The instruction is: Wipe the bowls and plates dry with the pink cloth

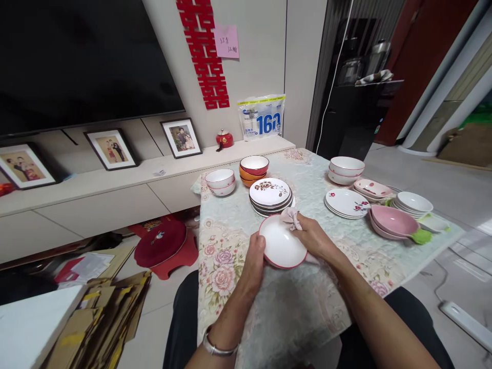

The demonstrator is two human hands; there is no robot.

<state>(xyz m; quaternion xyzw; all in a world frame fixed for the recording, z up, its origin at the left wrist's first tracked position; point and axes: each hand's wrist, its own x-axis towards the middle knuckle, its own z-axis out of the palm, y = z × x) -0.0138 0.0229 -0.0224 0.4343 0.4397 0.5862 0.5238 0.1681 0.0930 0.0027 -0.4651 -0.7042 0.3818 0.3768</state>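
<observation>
A white bowl with a thin red rim is tilted toward me above the near part of the table. My left hand grips its left edge, thumb on the rim and fingers hidden beneath. My right hand is closed on a pale pink cloth, pressed on the bowl's upper right rim; some cloth also shows under the bowl. Just behind stands a stack of white plates with brown flowers. Farther back are stacked orange and red bowls and two white bowls.
On the table's right stand flowered plates, white bowls, pink leaf-shaped dishes and small white dishes. A flowered cloth covers the table. A red stool and flattened cardboard are at floor left.
</observation>
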